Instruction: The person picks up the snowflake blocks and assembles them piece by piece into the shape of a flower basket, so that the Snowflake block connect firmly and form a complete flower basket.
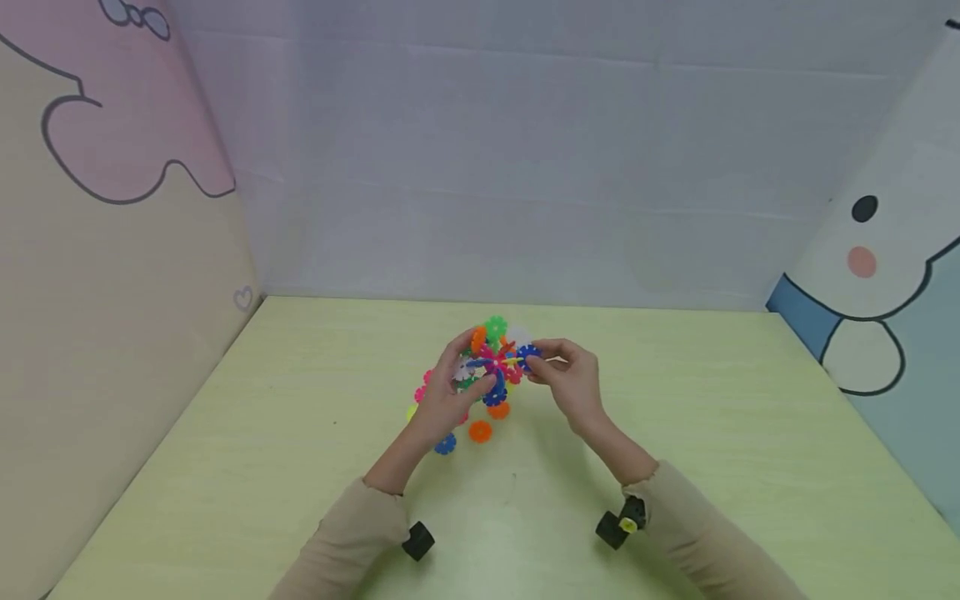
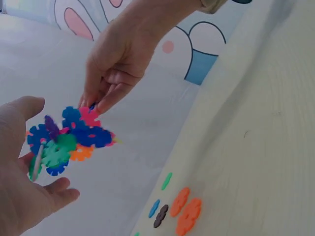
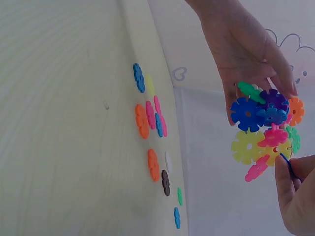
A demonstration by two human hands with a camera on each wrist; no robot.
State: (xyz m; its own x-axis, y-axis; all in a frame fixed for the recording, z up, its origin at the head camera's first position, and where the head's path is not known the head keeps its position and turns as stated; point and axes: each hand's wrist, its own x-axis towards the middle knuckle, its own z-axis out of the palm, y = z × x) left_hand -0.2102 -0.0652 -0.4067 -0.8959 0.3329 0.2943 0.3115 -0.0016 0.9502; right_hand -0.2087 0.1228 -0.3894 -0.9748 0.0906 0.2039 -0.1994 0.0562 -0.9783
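Observation:
My left hand [image 1: 444, 402] holds a cluster of interlocking plastic snowflake discs [image 1: 495, 360] above the table, its thumb on the near side. Blue, pink, green, orange, yellow and purple discs are slotted together at different angles. At the cluster's right side, my right hand [image 1: 576, 385] pinches a dark blue snowflake disc [image 1: 528, 357] between thumb and fingers. In the right wrist view, this blue disc [image 3: 289, 167] appears edge-on beside a yellow disc of the cluster. Whether it is slotted in cannot be told. Part of the left fingers is hidden behind the cluster.
Loose snowflake discs lie on the pale table [image 1: 247, 467] below the hands, among them an orange disc [image 1: 480, 431], a blue disc [image 1: 445, 443] and a dark brown disc [image 3: 166, 183]. A pale back wall [image 1: 480, 167] and patterned side panels surround the table.

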